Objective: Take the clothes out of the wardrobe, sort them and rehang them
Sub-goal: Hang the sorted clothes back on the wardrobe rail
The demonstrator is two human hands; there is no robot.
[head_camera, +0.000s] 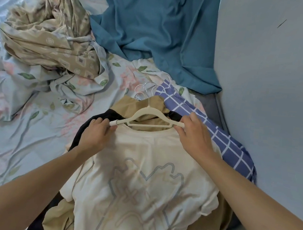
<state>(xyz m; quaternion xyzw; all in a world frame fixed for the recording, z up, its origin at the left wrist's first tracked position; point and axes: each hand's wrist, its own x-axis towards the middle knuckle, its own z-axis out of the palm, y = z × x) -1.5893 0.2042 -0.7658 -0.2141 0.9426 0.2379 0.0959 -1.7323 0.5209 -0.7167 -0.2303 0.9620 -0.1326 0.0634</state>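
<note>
A cream T-shirt point(140, 179) lay on top of a pile of clothes at the 6 o'clock part of the bed point(12, 147), its collar toward 12 o'clock. A cream hanger point(147, 118) sat at the collar, not yet inside the shirt. The left hand point(96, 133) pinched the hanger's left tip with curled fingers point(108, 127); the right hand point(195, 136) gripped its right tip the same way, so both sets of fingers were narrow, holding the hanger.

Under the shirt, only edges showed: a tan garment point(144, 104), a black one point(89, 125), and a blue checked one point(211, 128) toward 3 o'clock. Several metal hooks point(142, 91) poked out just beyond the pile; their hangers were hidden.

At 10 o'clock lay a crumpled beige patterned cloth point(46, 36), and at 12 o'clock a teal curtain point(155, 31) draped onto the bed. A pale wall point(272, 80) filled the 2 o'clock side. The shirt's hem was cut off by the bottom edge.
</note>
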